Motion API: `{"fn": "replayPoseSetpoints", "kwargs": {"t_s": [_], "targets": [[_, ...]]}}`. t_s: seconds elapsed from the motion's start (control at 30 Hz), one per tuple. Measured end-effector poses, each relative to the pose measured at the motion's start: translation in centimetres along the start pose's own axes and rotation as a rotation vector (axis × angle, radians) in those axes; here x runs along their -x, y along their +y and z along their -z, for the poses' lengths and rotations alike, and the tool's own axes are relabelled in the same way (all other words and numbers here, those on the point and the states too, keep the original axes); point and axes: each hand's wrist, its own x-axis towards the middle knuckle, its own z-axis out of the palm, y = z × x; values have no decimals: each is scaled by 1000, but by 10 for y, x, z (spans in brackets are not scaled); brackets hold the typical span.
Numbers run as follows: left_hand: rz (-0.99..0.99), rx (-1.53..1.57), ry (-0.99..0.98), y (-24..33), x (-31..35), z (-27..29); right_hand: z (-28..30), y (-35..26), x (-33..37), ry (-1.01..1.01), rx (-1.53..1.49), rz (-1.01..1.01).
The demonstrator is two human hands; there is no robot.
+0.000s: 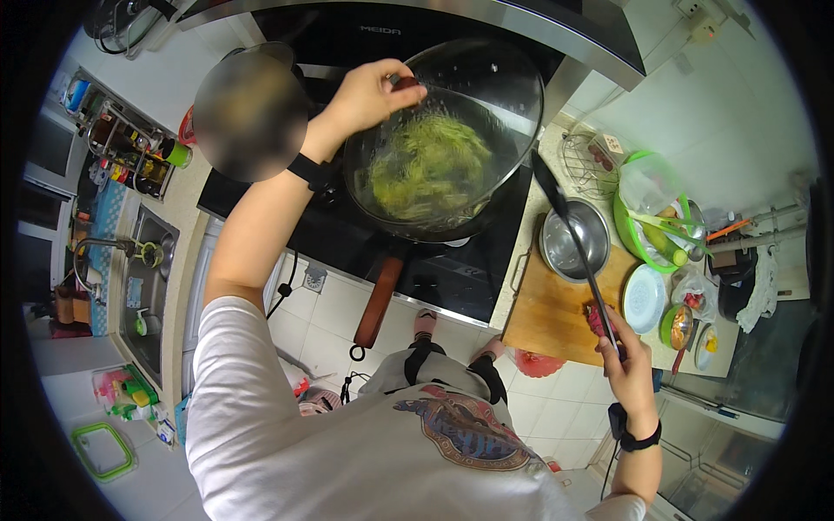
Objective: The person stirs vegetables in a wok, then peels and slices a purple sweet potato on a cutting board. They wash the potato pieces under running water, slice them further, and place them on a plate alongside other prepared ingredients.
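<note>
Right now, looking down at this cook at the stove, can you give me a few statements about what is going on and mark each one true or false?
1. The left hand holds a glass lid by its knob, tilted above the wok. True.
2. The wok holds red soup. False: it holds green vegetables.
3. The right hand has its grip on a long dark spatula. True.
4. The metal bowl sits on the floor. False: it sits on the wooden board beside the stove.
5. The wok's handle is blue. False: it is reddish brown.
</note>
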Motion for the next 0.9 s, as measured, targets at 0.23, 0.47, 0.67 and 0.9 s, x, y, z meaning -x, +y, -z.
{"fn": "replayPoseSetpoints", "kwargs": {"t_s": [0.23,0.47,0.67,0.9], "targets": [[143,213,-65,-2,10,31,-30,-43,-69,-307,107,325],[157,173,-68,-18,8,35,-67,-74,-129,-367,223,597],[141,133,-79,-17,3,40,-69,-93,-149,-482,264,539],[128,68,-76,-17,3,39,-61,-104,-153,-507,253,636]]}}
